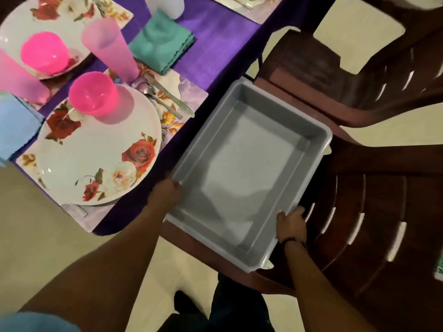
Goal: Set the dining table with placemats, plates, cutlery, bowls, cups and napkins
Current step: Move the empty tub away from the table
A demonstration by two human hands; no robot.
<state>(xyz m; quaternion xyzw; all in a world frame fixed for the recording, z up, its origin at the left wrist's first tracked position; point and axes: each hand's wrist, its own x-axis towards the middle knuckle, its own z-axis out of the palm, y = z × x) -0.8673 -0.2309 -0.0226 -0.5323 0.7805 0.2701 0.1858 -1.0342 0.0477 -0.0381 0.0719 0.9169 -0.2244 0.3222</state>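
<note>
Head view: a person stands at the set tabletop (223,41), holding an empty grey tray (249,164).
Tray position: on the seat of a brown plastic chair (374,212), just beside the tabletop edge.
Left hand (165,195): fingers curled over the tray's near-left rim.
Right hand (291,224): gripping the near-right rim.
Handling: looks light, stiff plastic; best held by opposite rims, kept level.
Settings: floral plate (100,161), pink bowl (93,93), cup (110,47), cutlery (167,97), teal napkin (161,41) appear placed.

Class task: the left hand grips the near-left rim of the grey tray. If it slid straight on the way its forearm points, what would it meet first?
Probably the grey tray itself: the left hand already grips its rim.
</note>
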